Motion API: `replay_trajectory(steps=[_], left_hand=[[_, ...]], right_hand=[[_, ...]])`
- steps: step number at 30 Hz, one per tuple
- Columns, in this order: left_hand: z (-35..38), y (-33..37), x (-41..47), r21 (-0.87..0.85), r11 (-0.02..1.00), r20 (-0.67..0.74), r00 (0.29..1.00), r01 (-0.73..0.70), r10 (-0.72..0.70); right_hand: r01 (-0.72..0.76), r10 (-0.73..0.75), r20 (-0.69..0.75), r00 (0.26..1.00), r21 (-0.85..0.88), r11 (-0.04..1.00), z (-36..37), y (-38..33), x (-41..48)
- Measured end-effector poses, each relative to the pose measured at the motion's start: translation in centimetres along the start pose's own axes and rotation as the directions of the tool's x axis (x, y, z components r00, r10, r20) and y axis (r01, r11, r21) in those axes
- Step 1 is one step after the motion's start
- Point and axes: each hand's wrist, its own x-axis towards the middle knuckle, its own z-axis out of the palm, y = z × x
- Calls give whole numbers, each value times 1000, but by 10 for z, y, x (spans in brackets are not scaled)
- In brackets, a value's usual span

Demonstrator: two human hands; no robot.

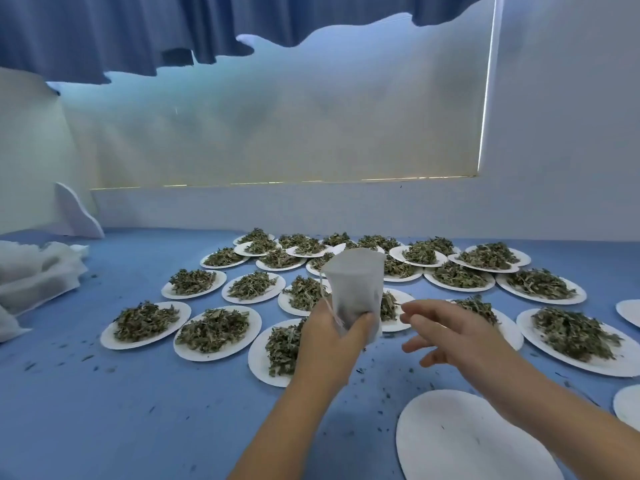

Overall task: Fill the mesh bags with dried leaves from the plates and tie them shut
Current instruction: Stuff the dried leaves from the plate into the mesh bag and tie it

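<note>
1. A small white mesh bag is being gripped around its lower half by the left hand. It is being held upright, mouth up, above the near-centre plates. A dark patch low inside suggests some leaves are already in it.
2. The right hand is being held just right of the bag, fingers loosely spread and gripping nothing.
3. A thin white drawstring is hanging down the bag's left edge, over the left hand.
4. Leaves could be spilled if the bag is tilted or its mouth is crushed by the grip. The dark leaf crumbs scattered on the blue tabletop suggest how easily that happens. The drawstring could also be snagged by reaching fingers.
5. White paper plates heaped with dried green leaves are being crowded rim to rim from near centre to far right, so little room is being left there.
6. An empty white paper plate is lying near right. Open tabletop is being left near left, with a heap of white mesh bags at the left edge.
</note>
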Motion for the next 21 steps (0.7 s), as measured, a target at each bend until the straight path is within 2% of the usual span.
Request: replay_trajectory(steps=[4, 7, 10, 13, 17, 21], left_hand=[[-65, -3, 1, -47, 999, -66, 998, -8, 5], [-128, -10, -4, -4, 1000, -108, 994, -18, 17], [-197, -30, -15, 62, 998, -197, 980, 11, 2], [-268, -50, -32, 128, 991, -212, 977, 40, -12], [-349, -71, -57, 210, 952, -275, 947, 224, -163], [-405, -89, -66, 322, 889, -332, 918, 326, -216]], right_hand=[[63, -30, 174, 984, -186, 981, 66, -24, 25], [149, -73, 268, 961, -275, 950, 140, -37, 43], [153, -88, 343, 935, -168, 974, 226, -40, 54], [146, -87, 392, 916, -123, 982, 309, -40, 59], [69, -58, 462, 885, -8, 998, 409, -29, 54], [14, -29, 571, 821, 30, 999, 469, -12, 58]])
